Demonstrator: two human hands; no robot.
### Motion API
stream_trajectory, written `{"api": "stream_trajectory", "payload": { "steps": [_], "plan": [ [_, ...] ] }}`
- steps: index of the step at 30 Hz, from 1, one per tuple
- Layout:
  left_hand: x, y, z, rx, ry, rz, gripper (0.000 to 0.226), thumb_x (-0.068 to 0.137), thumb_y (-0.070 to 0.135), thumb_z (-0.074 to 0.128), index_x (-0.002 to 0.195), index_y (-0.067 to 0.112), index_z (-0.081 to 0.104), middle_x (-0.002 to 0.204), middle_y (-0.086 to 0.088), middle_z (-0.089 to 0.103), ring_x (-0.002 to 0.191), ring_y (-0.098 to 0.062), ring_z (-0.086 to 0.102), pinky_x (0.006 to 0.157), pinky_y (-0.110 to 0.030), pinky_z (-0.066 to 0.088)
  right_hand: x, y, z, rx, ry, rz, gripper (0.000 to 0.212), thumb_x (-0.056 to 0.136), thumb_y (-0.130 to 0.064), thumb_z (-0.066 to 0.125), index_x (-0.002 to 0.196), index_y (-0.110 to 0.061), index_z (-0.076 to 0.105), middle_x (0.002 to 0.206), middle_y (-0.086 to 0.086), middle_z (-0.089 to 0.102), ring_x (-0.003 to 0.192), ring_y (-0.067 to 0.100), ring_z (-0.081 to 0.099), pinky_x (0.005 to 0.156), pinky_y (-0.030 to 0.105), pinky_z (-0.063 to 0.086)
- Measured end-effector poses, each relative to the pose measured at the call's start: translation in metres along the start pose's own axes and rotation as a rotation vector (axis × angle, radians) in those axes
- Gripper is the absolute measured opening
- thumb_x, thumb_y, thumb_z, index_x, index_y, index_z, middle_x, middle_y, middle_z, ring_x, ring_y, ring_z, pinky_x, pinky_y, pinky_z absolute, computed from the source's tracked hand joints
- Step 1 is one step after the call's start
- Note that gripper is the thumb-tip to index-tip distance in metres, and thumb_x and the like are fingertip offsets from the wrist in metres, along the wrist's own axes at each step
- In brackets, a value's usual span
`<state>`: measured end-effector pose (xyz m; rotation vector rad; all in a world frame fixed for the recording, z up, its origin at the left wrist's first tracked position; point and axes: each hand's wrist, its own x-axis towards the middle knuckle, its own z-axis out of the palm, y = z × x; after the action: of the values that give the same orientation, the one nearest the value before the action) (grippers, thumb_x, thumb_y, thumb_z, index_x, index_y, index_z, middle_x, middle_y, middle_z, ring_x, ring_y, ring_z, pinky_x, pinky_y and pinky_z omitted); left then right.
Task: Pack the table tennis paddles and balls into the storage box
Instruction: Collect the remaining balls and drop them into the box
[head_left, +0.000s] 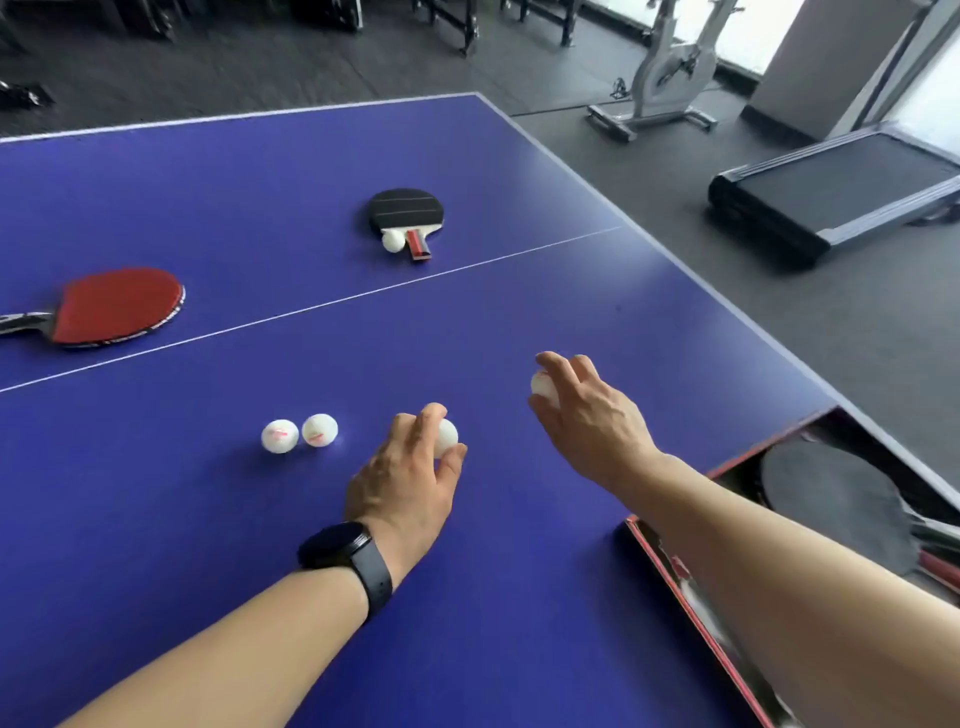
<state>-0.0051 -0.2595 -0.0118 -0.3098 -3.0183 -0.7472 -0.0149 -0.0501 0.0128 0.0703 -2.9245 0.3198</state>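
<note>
Table tennis gear is spread over a blue desk (519, 597) with white lines. Left hand (405, 478), black smartwatch (353, 558) on its wrist, is curled around a white plastic ball (447, 436), fingers on top and thumb at the side, low over the desk near the middle. Right hand (587, 410) is closed over a second white ball (543, 387), fingers draped across it, to the right and a bit farther out. Two more white balls with red print (280, 435) (320, 429) sit touching each other on the desk just left of the left hand. Red-rubber paddle (117, 306) lies flat at the far left, dark handle pointing off the left edge. Black-rubber paddle with red and wood handle (408, 210) lies farther back past the centre line, a fifth white ball (392, 240) resting against its handle. Open storage box with red rim (675, 571) sits at the desk's near right corner, partly hidden by the right forearm; a dark-faced paddle (831, 499) already lies inside it. White blurred shapes near the box's rim, cannot tell what they are. Grey floor beyond the desk holds a treadmill (841, 192) and a white exercise bike (670, 67).
</note>
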Motion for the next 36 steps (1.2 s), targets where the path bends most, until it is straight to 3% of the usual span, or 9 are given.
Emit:
{"api": "stream_trajectory", "payload": {
  "steps": [3,7,10,12,17,26,29,32,36],
  "plan": [
    [-0.017,0.069,0.026,-0.024,-0.053,0.163,0.038,0.093,0.050,0.039,0.126,0.038,0.026,0.119,0.005,0.048,0.095,-0.025,0.059,0.063,-0.032,0.041,-0.037,0.043,-0.037,-0.037,0.140,-0.089,0.046,0.070,-0.005,0.081,0.099,-0.016,0.048,0.105,-0.002,0.036,0.059,0.033,0.056,0.026,0.038,0.045],
    [-0.044,0.141,0.069,-0.032,-0.159,0.423,0.046,0.089,0.059,0.031,0.129,0.040,0.022,0.121,0.007,0.051,0.098,-0.019,0.060,0.063,-0.034,0.047,-0.088,0.102,-0.068,-0.057,0.189,-0.029,0.049,0.073,-0.014,0.081,0.100,-0.023,0.041,0.104,-0.004,0.035,0.060,0.032,0.059,0.028,0.040,0.046],
    [-0.063,0.183,0.095,-0.054,-0.231,0.537,0.051,0.090,0.057,0.037,0.137,0.037,0.031,0.121,0.008,0.051,0.103,-0.018,0.058,0.068,-0.036,0.051,-0.128,0.149,-0.079,-0.037,0.062,0.181,0.039,0.088,-0.035,0.062,0.120,-0.029,0.041,0.113,-0.002,0.045,0.077,0.036,0.063,0.054,0.043,0.053],
    [-0.077,0.203,0.112,-0.075,-0.262,0.632,0.051,0.088,0.056,0.040,0.134,0.036,0.032,0.116,0.005,0.055,0.099,-0.020,0.060,0.065,-0.038,0.052,-0.156,0.174,-0.081,0.015,0.011,0.346,0.043,0.092,-0.047,0.048,0.131,-0.030,0.039,0.118,-0.002,0.050,0.088,0.035,0.062,0.067,0.040,0.049],
    [-0.101,0.225,0.148,0.038,-0.322,0.874,0.048,0.084,0.048,0.044,0.124,0.023,0.050,0.097,0.001,0.061,0.069,-0.020,0.059,0.054,-0.035,0.054,-0.223,0.204,-0.081,0.074,-0.078,0.433,0.044,0.092,-0.047,0.047,0.131,-0.028,0.038,0.119,0.001,0.049,0.085,0.038,0.063,0.069,0.042,0.050],
    [-0.107,0.224,0.169,-0.099,-0.357,0.461,0.049,0.090,0.037,0.056,0.125,0.038,0.020,0.126,0.001,0.048,0.101,-0.023,0.057,0.070,-0.038,0.055,-0.281,0.216,-0.057,0.084,-0.103,0.527,0.035,0.093,-0.037,0.052,0.120,-0.015,0.045,0.112,0.006,0.050,0.083,0.032,0.060,0.065,0.033,0.042],
    [-0.110,0.225,0.174,-0.077,-0.349,0.417,0.049,0.093,0.037,0.052,0.134,0.030,0.027,0.134,0.000,0.045,0.115,-0.024,0.053,0.081,-0.038,0.053,-0.279,0.213,-0.055,0.043,-0.089,0.473,0.027,0.091,-0.027,0.055,0.110,-0.008,0.052,0.107,0.010,0.052,0.085,0.031,0.058,0.065,0.035,0.045],
    [-0.110,0.227,0.173,-0.059,-0.340,0.367,0.053,0.094,0.037,0.048,0.141,0.020,0.035,0.145,0.001,0.038,0.123,-0.023,0.049,0.090,-0.037,0.050,-0.273,0.213,-0.053,0.053,-0.140,0.559,0.029,0.088,-0.031,0.052,0.110,-0.014,0.045,0.105,0.006,0.047,0.086,0.028,0.057,0.064,0.032,0.042],
    [-0.112,0.229,0.167,-0.004,-0.326,0.403,0.064,0.087,0.051,0.030,0.141,0.018,0.040,0.146,0.001,0.041,0.126,-0.022,0.049,0.093,-0.034,0.050,-0.269,0.210,-0.048,0.012,-0.229,0.599,0.024,0.083,-0.032,0.045,0.101,-0.015,0.044,0.101,0.005,0.047,0.085,0.027,0.057,0.068,0.039,0.050]
  ]
}}
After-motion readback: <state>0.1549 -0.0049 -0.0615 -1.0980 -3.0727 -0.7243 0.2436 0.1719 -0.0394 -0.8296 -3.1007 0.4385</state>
